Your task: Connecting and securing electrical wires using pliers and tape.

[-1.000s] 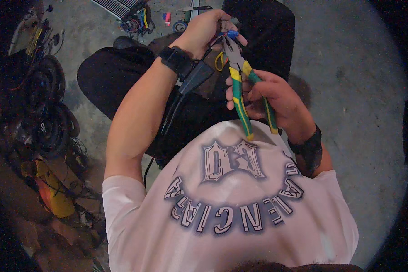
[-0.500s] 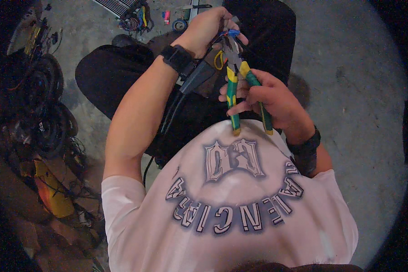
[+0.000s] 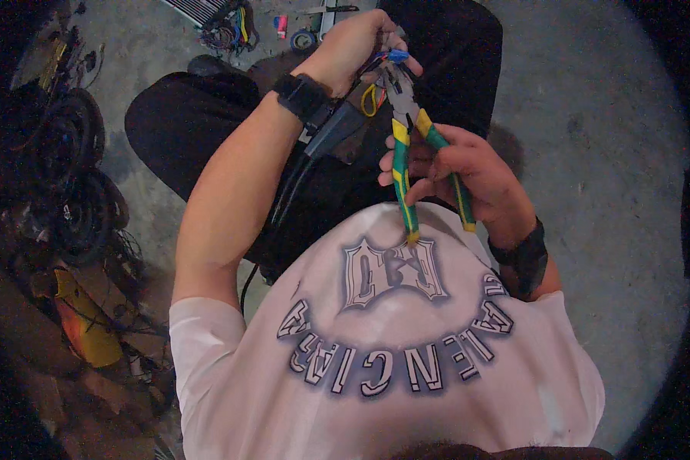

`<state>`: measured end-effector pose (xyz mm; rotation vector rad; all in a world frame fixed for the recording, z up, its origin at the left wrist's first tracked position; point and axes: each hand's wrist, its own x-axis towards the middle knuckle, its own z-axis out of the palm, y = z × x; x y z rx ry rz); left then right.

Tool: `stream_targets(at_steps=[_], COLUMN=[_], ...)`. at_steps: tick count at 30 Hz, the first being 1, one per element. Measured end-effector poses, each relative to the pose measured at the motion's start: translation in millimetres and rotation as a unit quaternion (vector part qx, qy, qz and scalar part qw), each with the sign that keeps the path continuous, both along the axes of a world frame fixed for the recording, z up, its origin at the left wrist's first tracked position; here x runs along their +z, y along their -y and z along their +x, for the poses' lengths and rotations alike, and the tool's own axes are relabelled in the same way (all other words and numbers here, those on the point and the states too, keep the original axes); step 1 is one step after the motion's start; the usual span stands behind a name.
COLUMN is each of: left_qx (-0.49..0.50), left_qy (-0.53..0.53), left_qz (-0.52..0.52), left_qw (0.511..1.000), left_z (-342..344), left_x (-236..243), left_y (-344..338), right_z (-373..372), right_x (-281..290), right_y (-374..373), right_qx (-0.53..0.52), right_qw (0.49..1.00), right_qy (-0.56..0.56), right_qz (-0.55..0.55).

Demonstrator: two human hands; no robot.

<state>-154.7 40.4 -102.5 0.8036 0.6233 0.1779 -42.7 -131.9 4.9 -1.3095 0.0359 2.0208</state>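
Note:
My right hand (image 3: 479,165) is wrapped round a pair of pliers (image 3: 402,165) with green and yellow handles, which stand spread apart. The metal jaws point away from me and reach up to my left hand, close below a small blue piece (image 3: 396,56) with thin wires. Whether the jaws grip a wire, I cannot tell. My left hand (image 3: 372,38) is closed round the wires by the blue piece; its fingers partly hide them. Beneath the left wrist lies a long black part (image 3: 333,130) with black cables, and a yellow wire loop (image 3: 370,100) hangs beside it.
My crossed legs in dark trousers (image 3: 188,130) are under the work. On the concrete floor ahead lie a tape roll (image 3: 303,40), a small red and pink item (image 3: 281,27), bundled coloured wires (image 3: 230,34) and a finned metal part (image 3: 195,9). Cables and a yellow-orange piece (image 3: 88,322) clutter the left.
The pliers and my right hand have shifted slightly to the right and toward me. More of the blue piece shows now. My left hand stays nearly in place.

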Motion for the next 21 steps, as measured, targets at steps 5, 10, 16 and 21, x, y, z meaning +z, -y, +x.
stream_targets(at_steps=[5, 10, 16, 21], left_qx=[-0.004, -0.002, 0.01, 0.007], left_qy=[-0.012, -0.017, -0.006, -0.021], left_qz=[-0.009, -0.015, -0.02, 0.007], left_qw=[1.0, 1.0, 1.0, 1.0], left_z=[2.8, 5.4, 4.8, 1.9], left_x=[0.6, -0.4, 1.8, 3.8], left_y=[0.6, 3.1, 7.5, 7.3], right_z=[4.6, 6.0, 6.2, 7.2], right_x=[-1.1, -1.0, 2.4, 2.1], right_y=[-0.2, -1.0, -0.1, -0.3], right_qx=[-0.006, 0.007, 0.022, 0.049], right_qw=[1.0, 1.0, 0.999, 0.998], right_qy=[-0.013, 0.007, 0.037, 0.044], right_qz=[0.012, 0.006, 0.004, 0.025])
